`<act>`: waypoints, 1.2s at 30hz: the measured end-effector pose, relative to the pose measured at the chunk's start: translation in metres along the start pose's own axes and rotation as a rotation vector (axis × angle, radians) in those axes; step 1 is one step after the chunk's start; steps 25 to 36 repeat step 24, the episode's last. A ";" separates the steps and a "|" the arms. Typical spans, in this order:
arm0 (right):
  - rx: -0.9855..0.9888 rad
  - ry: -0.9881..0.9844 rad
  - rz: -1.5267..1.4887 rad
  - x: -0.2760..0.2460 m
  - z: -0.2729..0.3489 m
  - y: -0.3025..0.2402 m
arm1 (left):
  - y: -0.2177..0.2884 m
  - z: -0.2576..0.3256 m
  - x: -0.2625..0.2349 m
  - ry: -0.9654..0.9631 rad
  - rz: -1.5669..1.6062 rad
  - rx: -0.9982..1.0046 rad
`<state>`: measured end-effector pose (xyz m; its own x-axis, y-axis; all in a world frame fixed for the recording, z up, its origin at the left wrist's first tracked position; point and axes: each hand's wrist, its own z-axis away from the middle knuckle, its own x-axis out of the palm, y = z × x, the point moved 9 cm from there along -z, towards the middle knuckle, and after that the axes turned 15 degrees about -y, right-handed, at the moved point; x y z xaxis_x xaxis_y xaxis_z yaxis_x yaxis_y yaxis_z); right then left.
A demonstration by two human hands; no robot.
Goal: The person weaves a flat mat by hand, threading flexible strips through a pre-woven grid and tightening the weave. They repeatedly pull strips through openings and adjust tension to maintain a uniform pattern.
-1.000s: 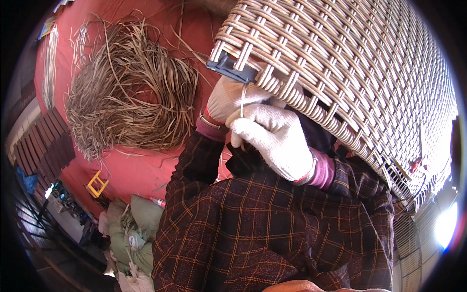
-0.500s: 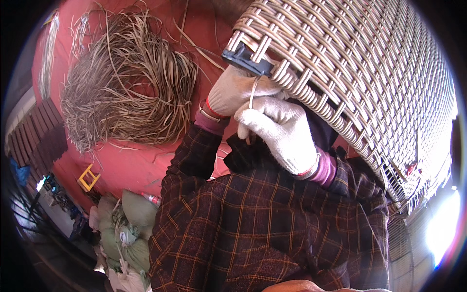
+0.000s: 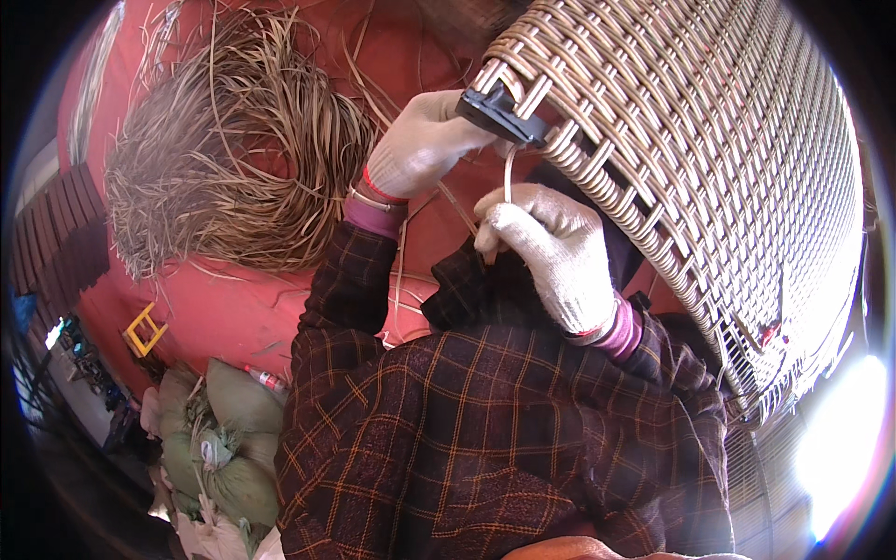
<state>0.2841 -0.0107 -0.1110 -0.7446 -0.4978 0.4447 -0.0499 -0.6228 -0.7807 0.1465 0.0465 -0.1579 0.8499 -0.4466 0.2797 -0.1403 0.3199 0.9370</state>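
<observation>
A woven wicker panel point(image 3: 691, 140) of tan-brown strands slants across the upper right, its near edge wrapped in tight coils. At its left corner sits a black corner piece point(image 3: 502, 114). My left hand point(image 3: 420, 145), in a white knit glove, is closed at that corner; its fingertips are partly hidden behind the black piece. Below it, my right hand point(image 3: 555, 252), gloved as well, pinches a pale flat wicker strand point(image 3: 508, 177) between thumb and fingers. The strand runs up from this pinch to the panel's corner, and a loose end hangs under the fingers.
A large coil of loose wicker strands point(image 3: 327, 177) lies on the red cloth point(image 3: 252, 313) at the left. Toward the lower left are a yellow frame-shaped object point(image 3: 146, 330), a bottle with a red label point(image 3: 267, 377) and green stuffed sacks point(image 3: 238, 401).
My left hand has shifted from behind the right hand to the left side of the corner, opening a gap between them. The panel sits slightly further right in view; the right hand keeps its strand.
</observation>
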 end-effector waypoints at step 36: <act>-0.142 -0.023 0.092 -0.013 -0.027 -0.019 | 0.001 -0.015 -0.009 -0.078 0.378 -0.043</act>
